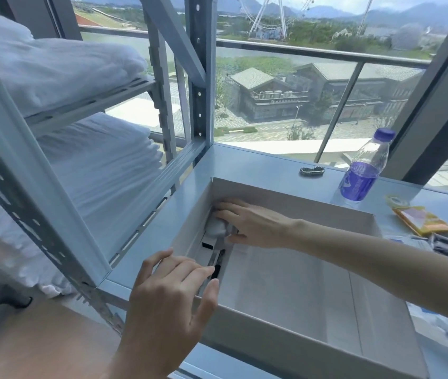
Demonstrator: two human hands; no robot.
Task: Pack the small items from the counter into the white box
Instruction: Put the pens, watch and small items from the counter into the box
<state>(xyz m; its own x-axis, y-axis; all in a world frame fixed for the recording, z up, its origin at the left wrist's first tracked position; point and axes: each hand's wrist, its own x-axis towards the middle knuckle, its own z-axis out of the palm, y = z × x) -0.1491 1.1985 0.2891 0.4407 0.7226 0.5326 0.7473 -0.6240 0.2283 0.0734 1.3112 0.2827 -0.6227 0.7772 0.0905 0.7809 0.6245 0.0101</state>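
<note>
Right hand (250,224): unclenched, fingers flat, pressing the pale crinkled bundle (217,228) beneath them.
Left hand (168,291): released, fingers spread; slim black item (217,262) at its fingertips.
White box (285,291): smooth rectangular cardboard.

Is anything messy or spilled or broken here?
Nothing stands out. The bottle stands upright, capped, nothing spilled. The white box sits flat on the counter, undamaged; the left hand and right hand are at its left side.
</note>
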